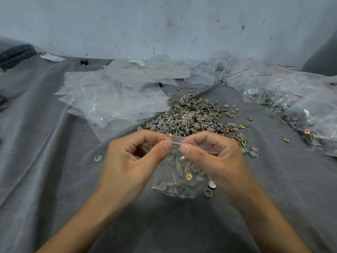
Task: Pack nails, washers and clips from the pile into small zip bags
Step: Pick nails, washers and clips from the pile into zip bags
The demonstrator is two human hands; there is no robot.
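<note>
Held zip bag [179, 178], frame centre, part-filled: grey washers, a few nails and one brass clip [188, 177] that I can see. The contents sit in the lower half. The top seal strip with its red line runs between both hands.

Pile [193, 115] at 12 o'clock from the held bag, just past the knuckles: washers, nails and brass clips, all mixed. Strays trail off toward 3 o'clock. One lone washer [98, 158] is at 9 o'clock of the left hand, and two loose caps [207, 192] are at 4 o'clock of the bag.

Empty bags [109, 99] at 10–11 o'clock, flat and overlapping, with red seal lines. Filled bags [300, 110] at 2–3 o'clock hold the same mixed hardware; the outermost is cut by the frame edge. There is more crumpled plastic along the wall [164, 24] at 12.

Left hand [131, 161]: fingers curled, thumb and forefinger pinching the seal strip. Right hand [217, 161]: same pinch, just beside it, thumbs nearly touching. Both are clamped on the bag and hold nothing else.

Can't tell:
- Whether the seal is closed, since the strip is blurred and under the fingers.
- Whether the bag bottom rests on the grey cloth [54, 170] or hangs just off it.
- What the dark object [16, 53] at far 10 o'clock is. It is cut off.
- What the small black item [83, 62] by the wall at 11 is. It is too small to make out.
</note>
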